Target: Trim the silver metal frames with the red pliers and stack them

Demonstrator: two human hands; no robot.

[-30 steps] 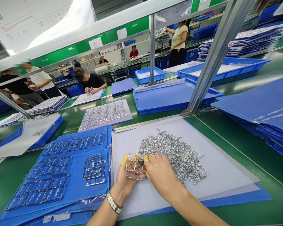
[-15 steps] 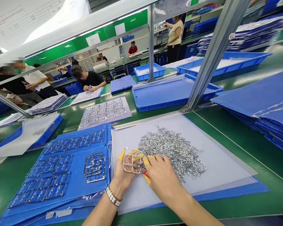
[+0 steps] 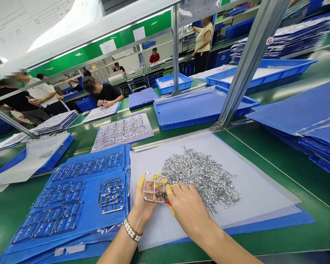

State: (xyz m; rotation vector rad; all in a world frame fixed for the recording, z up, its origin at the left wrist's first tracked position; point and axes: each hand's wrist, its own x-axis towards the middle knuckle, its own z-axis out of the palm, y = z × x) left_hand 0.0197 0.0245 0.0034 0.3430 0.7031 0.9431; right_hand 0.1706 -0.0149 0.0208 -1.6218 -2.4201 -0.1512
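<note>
Metal frame (image 3: 154,189) noted in the left hand (image 3: 143,206), above the near left part of the white sheet (image 3: 253,198). That hand is clamped on it, thumb along the left edge, yellow-covered fingers behind. The frame's longer side appears to run near to far. Right hand (image 3: 189,209) is closed round the red handles of a pliers-like tool (image 3: 162,196); the frame lies to its left and slightly far. From where I stand, the tool's long axis points left and far, its head at the frame's near right corner, the right hand being nearer that corner. Whether the tool's jaws are parted I cannot tell. Pile of small metal pieces (image 3: 200,179) sits just beyond, to the right; further frames (image 3: 110,194) rest on the blue sheet (image 3: 92,214) at left. Compared with one second earlier, the tool's head sits nearer along the frame's right edge
</note>
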